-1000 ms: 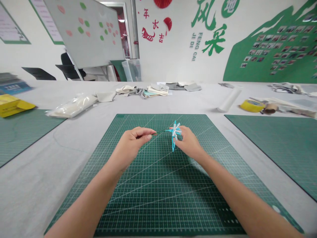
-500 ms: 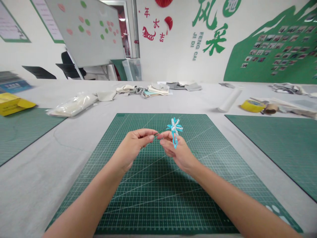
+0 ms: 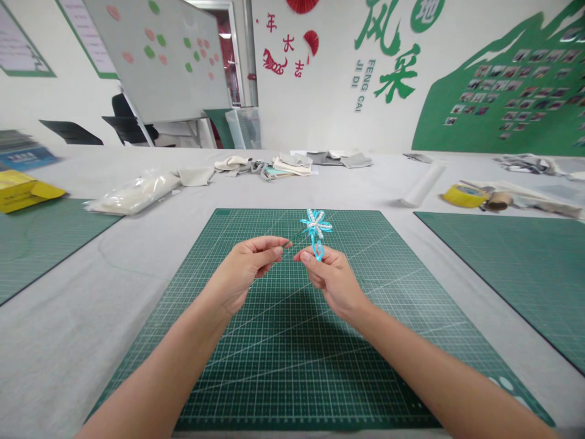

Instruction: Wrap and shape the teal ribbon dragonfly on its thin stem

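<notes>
A blue flower ornament (image 3: 317,224) with white beads stands above the green cutting mat (image 3: 274,378). Its thin dark stem (image 3: 295,236) slants down to the left, and my left hand (image 3: 249,265) pinches the stem's end between thumb and fingers. A blue curled piece (image 3: 318,249) hangs below the flower. My right hand (image 3: 336,280) is closed, thumb against index finger, with the lower end of this curled piece at the fingertips. Both hands are raised over the mat, with a small gap between them.
Two more green mats (image 3: 516,268) (image 3: 41,238) lie at the right and left. Behind are a plastic-wrapped packet (image 3: 137,194), cloth scraps (image 3: 292,163), a white roll (image 3: 424,185) and yellow tape (image 3: 465,195). A yellow box (image 3: 27,190) sits at the far left.
The flower has moved slightly left and up and has turned. My right hand has shifted a little right, its thumb now by the curled piece. The left hand has hardly moved.
</notes>
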### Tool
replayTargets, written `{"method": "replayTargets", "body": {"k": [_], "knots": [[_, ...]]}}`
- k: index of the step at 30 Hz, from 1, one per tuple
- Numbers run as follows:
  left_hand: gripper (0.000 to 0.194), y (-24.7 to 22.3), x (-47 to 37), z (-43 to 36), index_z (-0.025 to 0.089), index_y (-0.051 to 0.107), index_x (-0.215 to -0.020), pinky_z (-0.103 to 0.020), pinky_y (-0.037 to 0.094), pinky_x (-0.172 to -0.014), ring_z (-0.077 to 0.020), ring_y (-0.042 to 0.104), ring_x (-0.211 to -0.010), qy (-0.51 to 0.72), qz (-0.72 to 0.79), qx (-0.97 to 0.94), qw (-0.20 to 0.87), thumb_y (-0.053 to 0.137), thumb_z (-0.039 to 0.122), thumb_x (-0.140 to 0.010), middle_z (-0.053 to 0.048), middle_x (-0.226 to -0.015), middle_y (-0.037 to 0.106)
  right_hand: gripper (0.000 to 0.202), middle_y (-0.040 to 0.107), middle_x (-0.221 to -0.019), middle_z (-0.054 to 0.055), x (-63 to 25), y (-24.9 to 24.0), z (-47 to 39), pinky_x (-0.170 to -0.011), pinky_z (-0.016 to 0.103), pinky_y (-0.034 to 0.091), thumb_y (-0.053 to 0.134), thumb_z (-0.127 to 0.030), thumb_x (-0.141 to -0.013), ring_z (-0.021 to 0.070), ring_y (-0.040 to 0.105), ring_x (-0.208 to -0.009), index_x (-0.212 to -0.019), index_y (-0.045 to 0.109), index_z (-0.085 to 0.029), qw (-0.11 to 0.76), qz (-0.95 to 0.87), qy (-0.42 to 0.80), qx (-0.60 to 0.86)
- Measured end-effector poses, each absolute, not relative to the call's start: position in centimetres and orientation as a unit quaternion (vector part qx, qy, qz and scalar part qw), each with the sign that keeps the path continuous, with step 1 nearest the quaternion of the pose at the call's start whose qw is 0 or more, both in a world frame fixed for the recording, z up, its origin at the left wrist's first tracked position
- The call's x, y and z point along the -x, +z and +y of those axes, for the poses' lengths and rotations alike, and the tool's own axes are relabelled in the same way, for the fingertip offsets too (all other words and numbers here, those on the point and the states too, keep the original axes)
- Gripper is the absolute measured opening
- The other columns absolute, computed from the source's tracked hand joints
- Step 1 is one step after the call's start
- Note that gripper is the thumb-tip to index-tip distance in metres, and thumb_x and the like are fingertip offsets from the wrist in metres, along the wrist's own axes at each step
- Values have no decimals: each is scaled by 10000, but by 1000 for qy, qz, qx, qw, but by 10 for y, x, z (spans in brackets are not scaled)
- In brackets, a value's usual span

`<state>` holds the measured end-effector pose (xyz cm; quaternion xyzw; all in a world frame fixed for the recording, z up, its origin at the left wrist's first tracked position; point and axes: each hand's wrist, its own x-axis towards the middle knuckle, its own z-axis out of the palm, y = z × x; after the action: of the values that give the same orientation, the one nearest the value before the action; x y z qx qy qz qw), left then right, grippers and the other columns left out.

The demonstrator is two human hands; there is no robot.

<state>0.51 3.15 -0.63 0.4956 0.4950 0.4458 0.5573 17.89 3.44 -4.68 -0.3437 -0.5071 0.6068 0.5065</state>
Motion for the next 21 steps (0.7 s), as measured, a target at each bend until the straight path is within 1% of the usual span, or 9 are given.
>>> {"method": "replayTargets", "body": {"k": [4, 8, 12, 15, 18, 21], "knots": [[246, -5, -5, 31, 169, 743, -911, -230, 261, -494, -80, 386, -535, 444, 492, -490, 566, 715, 296, -702, -4, -657, 605, 223, 315, -485, -92, -180, -46, 33, -427, 248, 115, 659, -394, -820, 60, 173, -435, -822, 696, -174, 507, -520, 595, 345], [206, -5, -5, 32, 156, 741, -849, -222, 239, -487, -67, 368, -529, 453, 488, -485, 567, 725, 296, -699, -16, -704, 636, 209, 308, -490, -91, -180, -45, 32, -428, 249, 120, 655, -381, -831, 60, 178, -439, -827, 703, -177, 509, -524, 593, 339], [190, -7, -6, 32, 159, 734, -835, -224, 236, -481, -63, 354, -517, 464, 494, -489, 549, 721, 290, -698, -22, -744, 662, 216, 308, -484, -87, -178, -45, 28, -423, 250, 117, 658, -395, -824, 63, 187, -433, -817, 704, -184, 502, -525, 591, 351], [193, -6, -7, 32, 164, 734, -848, -232, 259, -487, -66, 363, -513, 473, 505, -500, 521, 706, 299, -713, -27, -777, 681, 215, 325, -480, -81, -175, -45, 26, -426, 250, 132, 659, -401, -817, 68, 198, -435, -799, 709, -193, 498, -531, 577, 369], [180, -6, -7, 31, 171, 737, -844, -247, 318, -519, -78, 412, -530, 479, 518, -514, 488, 697, 299, -724, -34, -821, 707, 195, 396, -498, -59, -173, -45, 23, -440, 248, 190, 653, -385, -823, 81, 264, -458, -794, 720, -204, 497, -549, 551, 385], [147, -6, -7, 30, 181, 736, -835, -276, 409, -621, -121, 538, -637, 486, 527, -531, 451, 684, 285, -746, -39, -848, 726, 184, 542, -590, -19, -172, -43, 20, -484, 250, 299, 635, -365, -837, 106, 415, -533, -795, 726, -211, 495, -570, 526, 392]]}}
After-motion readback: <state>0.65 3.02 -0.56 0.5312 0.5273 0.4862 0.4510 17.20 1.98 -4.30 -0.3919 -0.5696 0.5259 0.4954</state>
